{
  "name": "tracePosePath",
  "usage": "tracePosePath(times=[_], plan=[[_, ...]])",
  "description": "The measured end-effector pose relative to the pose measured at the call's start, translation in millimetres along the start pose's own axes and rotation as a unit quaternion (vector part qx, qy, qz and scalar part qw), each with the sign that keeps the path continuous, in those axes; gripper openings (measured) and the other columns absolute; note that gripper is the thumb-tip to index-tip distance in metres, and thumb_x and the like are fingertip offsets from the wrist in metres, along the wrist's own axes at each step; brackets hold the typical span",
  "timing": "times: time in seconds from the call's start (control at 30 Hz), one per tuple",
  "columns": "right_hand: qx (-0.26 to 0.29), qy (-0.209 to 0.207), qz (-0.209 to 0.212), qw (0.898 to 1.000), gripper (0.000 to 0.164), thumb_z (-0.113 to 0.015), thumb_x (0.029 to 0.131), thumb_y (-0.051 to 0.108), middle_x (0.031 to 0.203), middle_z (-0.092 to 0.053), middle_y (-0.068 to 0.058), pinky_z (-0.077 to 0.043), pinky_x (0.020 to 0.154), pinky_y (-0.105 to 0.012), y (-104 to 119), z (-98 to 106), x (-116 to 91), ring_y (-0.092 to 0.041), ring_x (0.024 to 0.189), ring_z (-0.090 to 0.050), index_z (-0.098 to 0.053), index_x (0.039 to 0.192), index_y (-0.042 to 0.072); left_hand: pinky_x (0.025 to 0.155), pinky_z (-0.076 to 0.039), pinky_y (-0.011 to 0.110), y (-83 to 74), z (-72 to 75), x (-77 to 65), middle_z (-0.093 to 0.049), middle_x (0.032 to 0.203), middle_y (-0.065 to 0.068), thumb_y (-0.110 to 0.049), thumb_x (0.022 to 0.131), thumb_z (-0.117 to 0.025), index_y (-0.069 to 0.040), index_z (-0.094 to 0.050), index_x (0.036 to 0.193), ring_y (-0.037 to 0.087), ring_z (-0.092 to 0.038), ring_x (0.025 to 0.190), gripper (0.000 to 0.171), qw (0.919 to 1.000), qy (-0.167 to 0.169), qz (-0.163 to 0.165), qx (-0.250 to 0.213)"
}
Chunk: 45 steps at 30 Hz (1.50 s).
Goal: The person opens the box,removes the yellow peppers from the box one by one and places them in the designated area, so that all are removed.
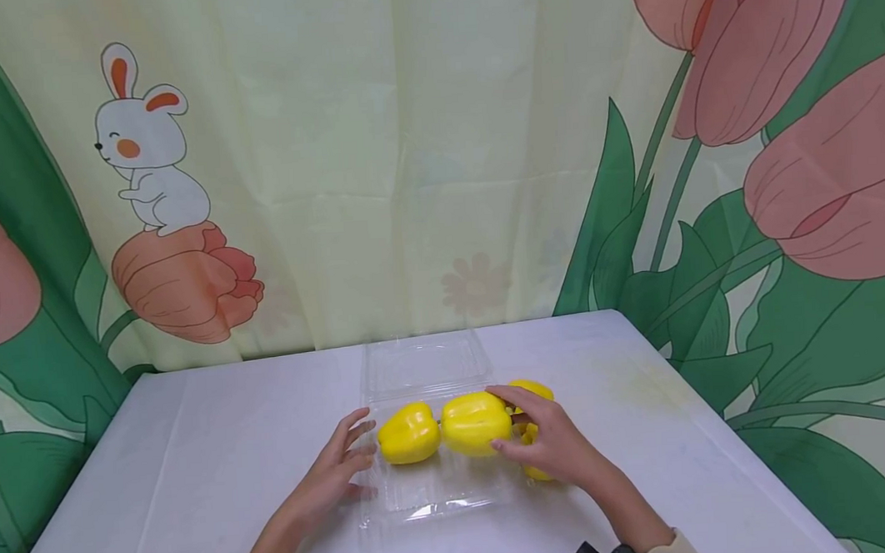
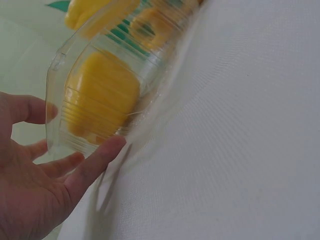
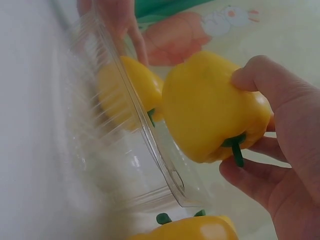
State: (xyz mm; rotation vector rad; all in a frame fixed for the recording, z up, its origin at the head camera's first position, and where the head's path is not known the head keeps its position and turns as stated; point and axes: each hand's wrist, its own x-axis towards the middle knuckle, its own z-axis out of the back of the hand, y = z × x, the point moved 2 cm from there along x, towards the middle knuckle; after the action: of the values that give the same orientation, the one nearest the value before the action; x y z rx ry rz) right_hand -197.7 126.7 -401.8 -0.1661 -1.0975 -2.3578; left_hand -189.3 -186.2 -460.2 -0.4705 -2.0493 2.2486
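A clear plastic clamshell box (image 1: pixel 424 493) lies unfolded on the table, its lid (image 1: pixel 426 366) toward the back. One yellow bell pepper (image 1: pixel 409 434) sits inside at the left. My right hand (image 1: pixel 547 440) grips another yellow bell pepper (image 3: pixel 212 110) between thumb and fingers, raised by the box's rim, its green stem toward the hand. At the box's left side is my left hand (image 1: pixel 334 473), fingers loosely spread. In the left wrist view its fingertips (image 2: pixel 116 143) touch or nearly touch the clear wall.
More yellow peppers (image 1: pixel 536 387) lie just right of the box, partly hidden behind my right hand. A white cloth (image 1: pixel 219 455) covers the table. Behind it hangs a curtain (image 1: pixel 347 181) printed with tulips and a rabbit.
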Motion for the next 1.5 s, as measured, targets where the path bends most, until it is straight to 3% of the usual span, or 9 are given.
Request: tracePosePath(times=[0.3, 0.6, 0.93, 1.5], plan=[[-0.014, -0.012, -0.007, 1.000, 0.062, -0.076, 0.078, 0.015, 0.132, -0.059, -0.003, -0.057, 0.087, -0.036, -3.8, 5.3, -1.8, -0.019, 0.106, -0.062, -0.053, 0.136, 0.013, 0.080, -0.058, 0.046, 0.4, 0.7, 0.4, -0.017, 0.160, 0.017, -0.010, 0.094, -0.050, -0.025, -0.018, 0.151, 0.046, -0.031, 0.140, 0.067, 1.0000, -0.001, -0.001, -0.001], [-0.016, -0.023, -0.004, 1.000, 0.061, -0.076, 0.078, 0.014, 0.129, -0.060, -0.001, -0.056, 0.087, -0.025, -8.5, 9.6, -3.7, -0.017, 0.108, -0.061, -0.054, 0.135, 0.016, 0.080, -0.058, 0.046, 1.4, 1.2, 1.1, -0.017, 0.160, 0.017, -0.010, 0.094, -0.050, -0.024, -0.018, 0.152, 0.046, -0.031, 0.140, 0.067, 1.0000, 0.001, -0.002, -0.004], [-0.031, -0.020, -0.025, 0.999, 0.064, -0.075, 0.079, 0.015, 0.136, -0.057, -0.002, -0.056, 0.089, -0.031, -13.6, 14.1, -7.8, -0.020, 0.112, -0.061, -0.051, 0.138, 0.014, 0.079, -0.058, 0.046, 2.3, 0.2, 1.5, -0.018, 0.160, 0.017, -0.010, 0.094, -0.050, -0.024, -0.019, 0.151, 0.046, -0.032, 0.139, 0.067, 1.0000, -0.005, 0.001, 0.001], [-0.049, -0.034, -0.024, 0.998, 0.064, -0.074, 0.078, 0.012, 0.135, -0.058, -0.004, -0.057, 0.088, -0.035, -16.5, 20.9, -9.8, -0.021, 0.113, -0.061, -0.051, 0.138, 0.013, 0.079, -0.058, 0.046, 3.3, 0.3, 3.7, -0.020, 0.159, 0.015, -0.010, 0.093, -0.050, -0.025, -0.020, 0.151, 0.045, -0.033, 0.139, 0.067, 0.9999, -0.009, 0.006, -0.002]])
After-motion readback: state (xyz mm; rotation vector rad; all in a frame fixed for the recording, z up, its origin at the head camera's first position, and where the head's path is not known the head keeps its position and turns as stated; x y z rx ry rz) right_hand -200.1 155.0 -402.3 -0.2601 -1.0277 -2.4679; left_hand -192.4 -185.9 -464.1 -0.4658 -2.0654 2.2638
